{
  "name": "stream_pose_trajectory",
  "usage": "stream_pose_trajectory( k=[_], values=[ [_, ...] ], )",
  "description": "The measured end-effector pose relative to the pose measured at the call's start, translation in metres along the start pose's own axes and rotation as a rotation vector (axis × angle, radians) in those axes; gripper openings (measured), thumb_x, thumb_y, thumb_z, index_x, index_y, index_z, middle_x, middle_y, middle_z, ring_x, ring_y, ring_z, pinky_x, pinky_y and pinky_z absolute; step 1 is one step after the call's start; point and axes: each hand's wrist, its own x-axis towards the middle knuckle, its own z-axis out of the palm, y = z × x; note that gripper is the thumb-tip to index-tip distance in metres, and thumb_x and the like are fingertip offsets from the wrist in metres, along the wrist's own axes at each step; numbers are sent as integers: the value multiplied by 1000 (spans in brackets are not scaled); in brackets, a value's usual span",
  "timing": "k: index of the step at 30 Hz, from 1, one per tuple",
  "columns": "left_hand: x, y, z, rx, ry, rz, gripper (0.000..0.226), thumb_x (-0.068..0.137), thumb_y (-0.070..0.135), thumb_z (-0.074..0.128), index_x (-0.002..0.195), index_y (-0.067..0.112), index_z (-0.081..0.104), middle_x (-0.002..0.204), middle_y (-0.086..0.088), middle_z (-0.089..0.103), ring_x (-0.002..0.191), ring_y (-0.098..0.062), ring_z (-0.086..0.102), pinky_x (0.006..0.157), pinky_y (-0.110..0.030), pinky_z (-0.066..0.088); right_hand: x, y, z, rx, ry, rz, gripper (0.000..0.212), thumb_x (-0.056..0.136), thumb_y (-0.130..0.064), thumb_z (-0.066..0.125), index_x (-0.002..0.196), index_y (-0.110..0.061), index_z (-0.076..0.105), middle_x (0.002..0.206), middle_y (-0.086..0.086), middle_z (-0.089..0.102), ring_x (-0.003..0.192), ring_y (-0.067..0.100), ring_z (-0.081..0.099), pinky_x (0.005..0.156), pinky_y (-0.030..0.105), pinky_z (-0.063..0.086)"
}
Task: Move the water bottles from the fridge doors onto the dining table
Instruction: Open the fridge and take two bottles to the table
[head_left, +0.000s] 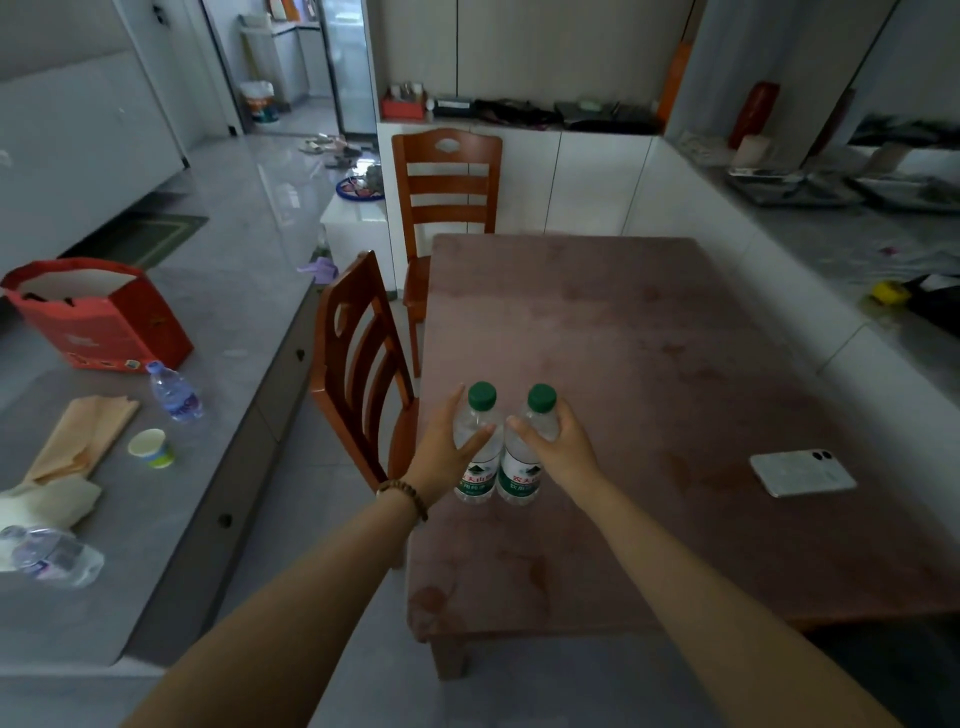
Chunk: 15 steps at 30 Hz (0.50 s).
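Two clear water bottles with green caps and green labels stand upright side by side near the left edge of the dining table (649, 364), which has a reddish-brown top. My left hand (441, 447) lies against the left bottle (475, 467), its fingers straight beside the bottle and its thumb stretched across the front. My right hand (558, 441) grips the right bottle (519, 478) just below its cap, thumb in front and fingers curled round the back. Both bottles' bases rest on the tabletop.
A white phone (802, 473) lies on the table to the right. Two wooden chairs (358, 364) (447, 192) stand at the table's left side. A grey counter (130, 493) on the left holds a red bag, a blue-capped bottle, a paper cup and wrappers.
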Motion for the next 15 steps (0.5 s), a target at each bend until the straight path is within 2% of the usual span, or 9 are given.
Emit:
stream_pose_trajectory(
  k=[2,4,8,10,12,14,15],
  values=[
    [-11,7,-3,6,20,-54,83,84,47,59,148,19,14,156,-2,21,141,-20,23,115,-41,24,-9,-3,-6,-31,-5,-9,56,80,-31,71,129,-19,46,131,-2,53,122,13,46,96,27,38],
    [-24,11,-6,25,47,-96,80,87,41,57,149,17,11,157,-3,19,142,-22,23,115,-40,25,-21,-4,-14,-84,-5,-12,66,81,-33,69,139,-19,38,139,-4,44,126,10,39,99,26,33],
    [-52,10,-14,84,70,-111,80,85,50,54,147,17,17,152,-6,30,138,-23,34,111,-44,34,-51,-5,-35,-189,-19,8,77,82,-33,69,145,-25,26,153,-1,29,140,18,28,110,35,30],
    [-64,17,-17,90,49,-112,78,87,50,52,147,16,17,152,-8,30,137,-25,35,111,-44,34,-73,-13,-45,-227,-44,-5,79,81,-35,70,146,-29,24,154,-3,26,141,16,25,111,34,28],
    [-82,36,-18,86,38,-102,71,92,39,50,147,10,15,153,-10,26,138,-27,32,112,-39,31,-99,-23,-56,-280,-42,-1,79,82,-39,67,147,-30,22,154,-4,23,141,16,24,108,32,26],
    [-99,49,-15,66,-3,-90,61,95,29,49,144,7,21,144,-9,37,133,-27,38,104,-35,36,-130,-30,-68,-317,-39,33,78,82,-41,65,146,-32,22,155,-3,21,141,19,25,111,37,29],
    [-112,56,-13,73,-43,-78,53,95,25,49,140,6,28,132,-6,44,128,-27,44,98,-33,39,-147,-32,-74,-334,-48,67,77,83,-42,65,146,-33,21,155,-2,20,141,20,25,111,39,30]
  ],
)
